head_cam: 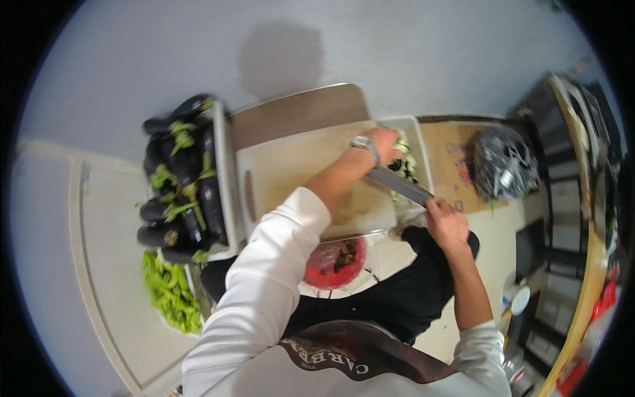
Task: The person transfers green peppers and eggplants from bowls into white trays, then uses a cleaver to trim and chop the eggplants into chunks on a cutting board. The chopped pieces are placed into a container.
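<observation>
My right hand (pixel 446 223) grips the handle of a wide-bladed kitchen knife (pixel 402 186), whose blade points up and left over the right edge of a pale cutting board (pixel 292 164). With a metal-banded watch on its wrist, my left hand (pixel 384 144) reaches to the board's upper right corner, beside the blade's tip. Its fingertips are at cut eggplant pieces (pixel 409 161) in a white bin (pixel 424 154); whether they hold any cannot be seen. Whole dark eggplants (pixel 183 168) fill a white crate (pixel 230 198) left of the board.
Green peppers (pixel 171 293) lie below the crate. A red basin (pixel 337 263) with scraps stands on the floor between my legs. A filled dark plastic bag (pixel 506 164) rests on cardboard (pixel 446 159) at right, near a shelf unit (pixel 585 268). A wall runs behind the board.
</observation>
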`<state>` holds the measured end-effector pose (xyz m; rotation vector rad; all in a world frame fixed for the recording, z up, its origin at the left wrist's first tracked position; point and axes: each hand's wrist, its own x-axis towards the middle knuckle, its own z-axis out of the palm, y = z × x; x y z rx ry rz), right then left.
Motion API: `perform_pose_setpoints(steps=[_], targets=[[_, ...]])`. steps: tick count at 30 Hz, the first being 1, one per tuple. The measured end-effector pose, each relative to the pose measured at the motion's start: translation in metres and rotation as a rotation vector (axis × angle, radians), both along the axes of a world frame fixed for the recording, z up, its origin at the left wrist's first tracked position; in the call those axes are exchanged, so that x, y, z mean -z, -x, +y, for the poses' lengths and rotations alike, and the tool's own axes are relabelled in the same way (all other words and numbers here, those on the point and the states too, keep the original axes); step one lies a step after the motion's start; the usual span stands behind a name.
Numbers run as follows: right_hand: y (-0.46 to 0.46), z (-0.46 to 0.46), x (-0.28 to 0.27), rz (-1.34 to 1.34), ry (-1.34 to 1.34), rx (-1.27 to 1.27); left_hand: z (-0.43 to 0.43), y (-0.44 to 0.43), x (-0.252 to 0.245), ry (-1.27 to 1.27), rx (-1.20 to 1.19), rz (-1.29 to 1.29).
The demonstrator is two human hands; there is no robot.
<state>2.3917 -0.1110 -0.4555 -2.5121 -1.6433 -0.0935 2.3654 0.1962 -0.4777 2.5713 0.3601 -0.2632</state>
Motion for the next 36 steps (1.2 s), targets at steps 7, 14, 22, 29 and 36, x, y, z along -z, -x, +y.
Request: perform_pose_setpoints(steps=[7,14,22,29,36], targets=[[0.038,-0.014,0.023,0.156,-0.142,0.061,0.004,0.21,-0.102,0.021,-0.216,-0.811],[0.113,0.023,0.027,0.437,-0.269,0.047,0.13,0.487,-0.185,-0.657,-0.521,-0.047],[0.139,0.039,0.009,0.432,-0.31,0.019,0.189,0.501,-0.19,-0.62,-0.48,0.124],[0.143,0.023,0.018,0.854,-0.436,0.372,0.051,0.368,-0.234,-0.627,-0.212,-0.519],[0.151,0.007,0.003,0.944,-0.496,0.54,-0.023,0.244,-0.017,-0.524,-0.135,-0.131]])
